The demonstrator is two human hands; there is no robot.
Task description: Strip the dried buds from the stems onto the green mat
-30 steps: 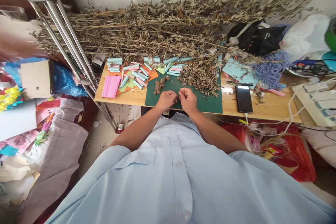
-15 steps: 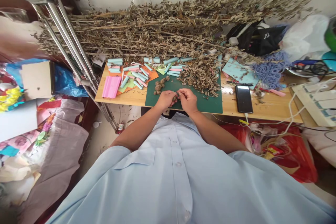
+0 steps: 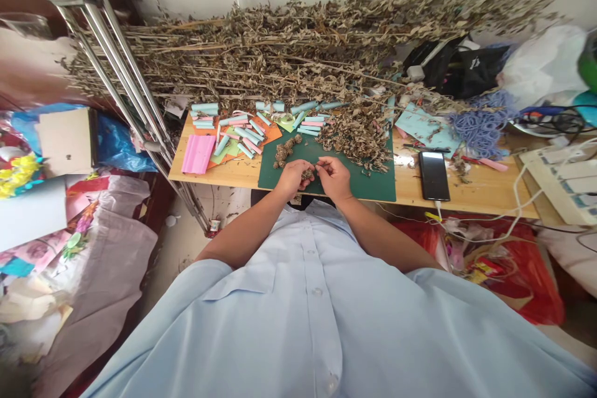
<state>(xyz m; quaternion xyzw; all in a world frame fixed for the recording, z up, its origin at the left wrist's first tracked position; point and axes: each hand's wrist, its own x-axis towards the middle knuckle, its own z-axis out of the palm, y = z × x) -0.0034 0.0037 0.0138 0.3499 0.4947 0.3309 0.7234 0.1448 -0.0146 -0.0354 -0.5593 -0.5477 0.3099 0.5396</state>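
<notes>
Over the front edge of a green cutting mat (image 3: pixel 368 184), my two hands almost meet. My left hand (image 3: pixel 293 179) is closed around a small clump of dried leaves (image 3: pixel 308 174). The fingers of my right hand (image 3: pixel 334 178) are pinched together beside that clump; what sits between the fingertips is too small to make out. Just beyond my left hand, several rolled balls of dried leaves (image 3: pixel 285 152) lie on the mat. A heap of loose dried leaves (image 3: pixel 357 137) spreads over the mat's right side.
Long dried leafy stalks (image 3: pixel 261 62) cover the table's back. Blue and pink paper rolls (image 3: pixel 247 135) lie left of the mat, near a pink paper pad (image 3: pixel 198 154). To the right are a phone (image 3: pixel 433 175), purple cord (image 3: pixel 480 124) and a power strip (image 3: pixel 566 177). Metal crutches (image 3: pixel 121 74) lean at left.
The fingers of my left hand have shifted slightly, showing more of the leaf clump. My right fingertips have moved a little; both hands stay in about the same place.
</notes>
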